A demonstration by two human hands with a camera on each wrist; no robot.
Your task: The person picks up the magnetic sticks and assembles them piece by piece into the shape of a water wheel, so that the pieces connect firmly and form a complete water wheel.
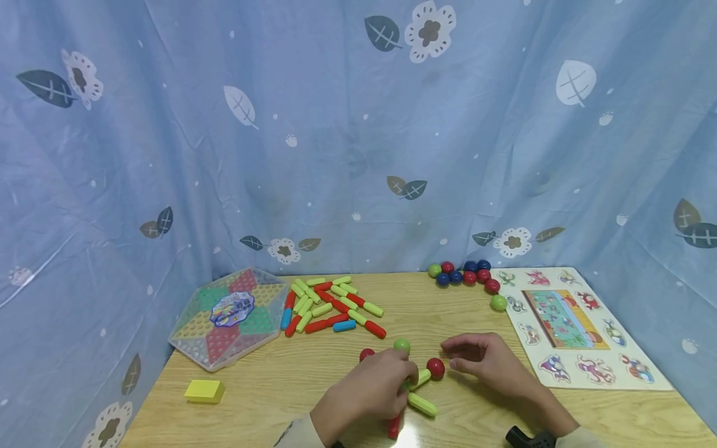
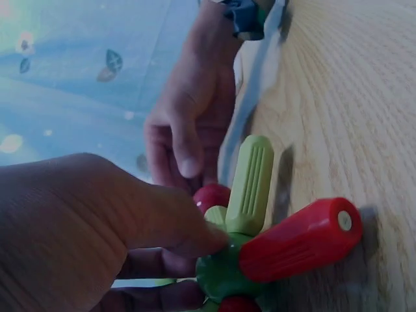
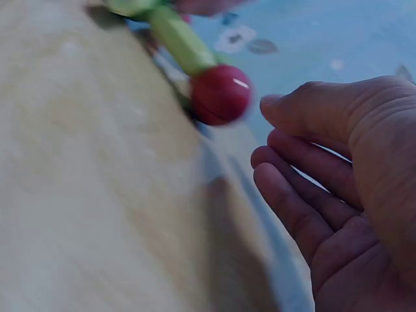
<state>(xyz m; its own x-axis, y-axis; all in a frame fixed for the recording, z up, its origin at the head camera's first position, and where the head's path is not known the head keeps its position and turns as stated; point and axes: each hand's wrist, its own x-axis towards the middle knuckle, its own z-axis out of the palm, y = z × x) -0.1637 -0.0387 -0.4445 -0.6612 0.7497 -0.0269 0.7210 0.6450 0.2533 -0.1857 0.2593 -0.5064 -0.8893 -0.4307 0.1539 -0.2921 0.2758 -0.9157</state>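
Note:
My left hand (image 1: 376, 381) grips the green ball (image 2: 220, 274) at the middle of a toy built of balls and sticks, thumb on top of the ball. From that ball stick out a red stick (image 2: 302, 239) and a yellow-green stick (image 1: 422, 404). Another yellow-green stick (image 3: 182, 40) ends in a red ball (image 1: 435, 368). Just right of this red ball is my right hand (image 1: 494, 366), fingers loosely bent and holding nothing. Beyond the left hand show a light green ball (image 1: 401, 346) and a partly covered red ball (image 1: 366, 354).
Loose red, yellow-green and blue sticks (image 1: 336, 306) lie at the back centre. Several coloured balls (image 1: 469, 277) sit by the curtain, beside a picture puzzle board (image 1: 644, 379) on the right. At left are a hexagonal game box (image 1: 193, 356) and a yellow block (image 1: 204, 391).

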